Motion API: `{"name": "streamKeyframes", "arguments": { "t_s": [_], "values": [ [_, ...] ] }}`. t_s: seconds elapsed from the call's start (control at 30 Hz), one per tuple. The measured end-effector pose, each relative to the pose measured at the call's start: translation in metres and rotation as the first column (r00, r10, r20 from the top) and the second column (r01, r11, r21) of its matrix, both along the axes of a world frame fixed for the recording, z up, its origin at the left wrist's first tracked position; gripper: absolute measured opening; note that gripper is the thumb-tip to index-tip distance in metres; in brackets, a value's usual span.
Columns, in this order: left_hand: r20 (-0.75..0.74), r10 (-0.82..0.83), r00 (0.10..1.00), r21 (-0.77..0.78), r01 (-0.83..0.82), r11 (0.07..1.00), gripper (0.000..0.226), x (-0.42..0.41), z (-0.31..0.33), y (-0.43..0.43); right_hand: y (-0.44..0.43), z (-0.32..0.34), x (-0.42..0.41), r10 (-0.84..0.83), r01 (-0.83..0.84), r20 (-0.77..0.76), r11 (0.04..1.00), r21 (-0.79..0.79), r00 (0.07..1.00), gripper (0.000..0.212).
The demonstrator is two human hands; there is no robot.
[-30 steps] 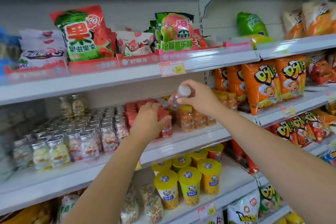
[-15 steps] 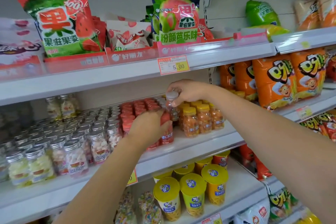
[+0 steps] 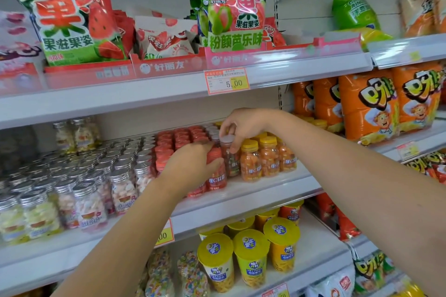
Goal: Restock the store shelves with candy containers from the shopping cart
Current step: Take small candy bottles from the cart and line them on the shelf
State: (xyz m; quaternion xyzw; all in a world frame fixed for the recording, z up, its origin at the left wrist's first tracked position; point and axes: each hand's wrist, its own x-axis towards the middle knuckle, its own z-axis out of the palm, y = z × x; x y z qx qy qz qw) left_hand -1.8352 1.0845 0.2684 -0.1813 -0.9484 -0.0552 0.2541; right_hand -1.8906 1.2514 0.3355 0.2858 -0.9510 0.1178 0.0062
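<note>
Candy bottle (image 3: 230, 160) with a pale cap is sitting at centre frame, in the gap between the red bottles (image 3: 218, 182) and the yellow-capped bottles (image 3: 268, 159) on the middle shelf (image 3: 265, 191). The right hand (image 3: 243, 128) is pinching its cap from above, while the left hand (image 3: 190, 169) is gripping the front red bottles. Keeping it upright and seating the base flat before letting go is looking wise; the neighbours are crowding close.
</note>
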Motion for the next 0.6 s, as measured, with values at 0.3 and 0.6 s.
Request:
{"name": "streamKeyframes", "arguments": {
  "t_s": [0.3,0.6],
  "values": [
    [0.024,-0.018,1.0,0.0,0.018,1.0,0.039,0.004,0.005,0.0,-0.011,-0.01,-0.007,-0.013,0.02,-0.106,0.998,0.064,0.994,0.059],
    [0.047,-0.035,0.998,0.011,0.035,0.999,0.034,0.004,0.006,-0.004,-0.011,-0.015,-0.011,-0.035,0.037,-0.149,0.999,0.01,0.988,0.054]
  ]
}}
